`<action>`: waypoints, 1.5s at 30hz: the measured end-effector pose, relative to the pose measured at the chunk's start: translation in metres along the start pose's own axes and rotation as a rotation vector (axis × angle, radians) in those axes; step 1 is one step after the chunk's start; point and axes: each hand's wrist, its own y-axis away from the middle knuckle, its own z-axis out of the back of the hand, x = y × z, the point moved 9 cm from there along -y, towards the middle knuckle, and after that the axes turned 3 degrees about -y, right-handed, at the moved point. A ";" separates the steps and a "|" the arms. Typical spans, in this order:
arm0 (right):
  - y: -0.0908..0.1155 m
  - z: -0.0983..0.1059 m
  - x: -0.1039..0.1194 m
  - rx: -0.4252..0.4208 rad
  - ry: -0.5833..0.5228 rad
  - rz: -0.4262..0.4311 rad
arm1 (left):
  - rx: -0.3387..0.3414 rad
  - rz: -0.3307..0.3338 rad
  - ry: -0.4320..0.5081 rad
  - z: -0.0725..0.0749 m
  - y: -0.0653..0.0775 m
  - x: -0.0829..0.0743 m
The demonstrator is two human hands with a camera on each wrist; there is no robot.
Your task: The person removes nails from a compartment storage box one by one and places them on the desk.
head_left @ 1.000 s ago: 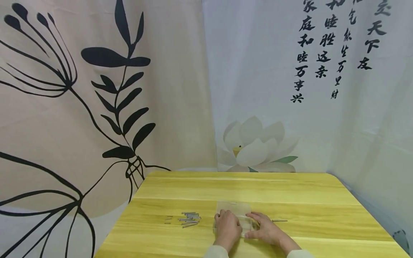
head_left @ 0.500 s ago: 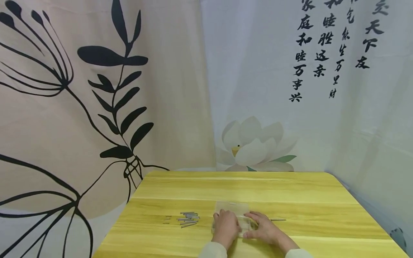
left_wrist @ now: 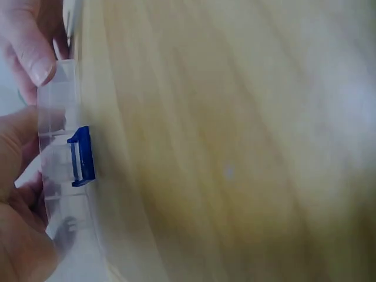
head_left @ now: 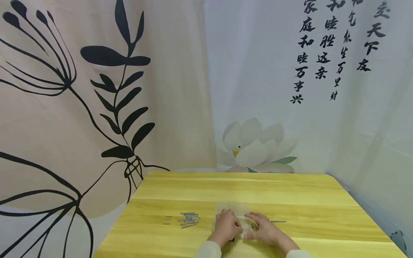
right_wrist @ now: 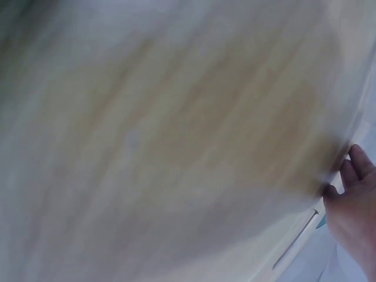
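Note:
A clear plastic compartment box (head_left: 246, 223) stands on the table with its lid (head_left: 231, 207) raised at the back. A blue latch (left_wrist: 84, 155) sits on its front wall in the left wrist view. My left hand (head_left: 227, 225) reaches down into the box with bent fingers; whether they pinch anything in there I cannot tell. At the box's right end my right hand (head_left: 265, 230) grips it, thumb toward the front and fingers toward the back. Seen from the left wrist, the right thumb (left_wrist: 36, 56) presses on the box's end.
One long nail (head_left: 278, 221) lies just right of the right hand. Left of the box is a loose pile of several grey nails (head_left: 189, 219), with a few tiny thin pins (head_left: 167, 219) farther left. The yellow wood-grain table (head_left: 309, 197) ends at a printed curtain (head_left: 180, 89).
My left wrist and sleeve have swung a little to the left, uncovering the dark latch at the box's front. The right hand keeps its place on the box.

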 end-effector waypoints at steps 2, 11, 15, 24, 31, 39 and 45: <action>0.000 0.001 0.000 -0.003 0.000 -0.007 | -0.007 -0.029 0.045 0.004 -0.001 -0.001; -0.002 -0.001 0.000 0.008 0.002 0.002 | 0.041 -0.094 0.162 0.030 -0.008 0.004; -0.001 -0.001 0.001 0.000 0.020 0.017 | 0.071 -0.065 0.310 0.051 -0.005 0.026; -0.001 -0.007 0.011 -0.012 0.047 0.050 | 0.147 -0.041 0.333 0.109 0.036 0.108; -0.002 -0.012 0.009 -0.024 0.072 0.045 | 0.131 -0.040 0.166 0.148 0.077 0.176; 0.003 -0.007 0.008 -0.015 0.011 0.022 | 0.194 -0.025 0.001 0.137 0.100 0.210; 0.002 -0.003 0.003 -0.025 0.039 0.005 | 0.154 -0.038 -0.084 0.127 0.100 0.209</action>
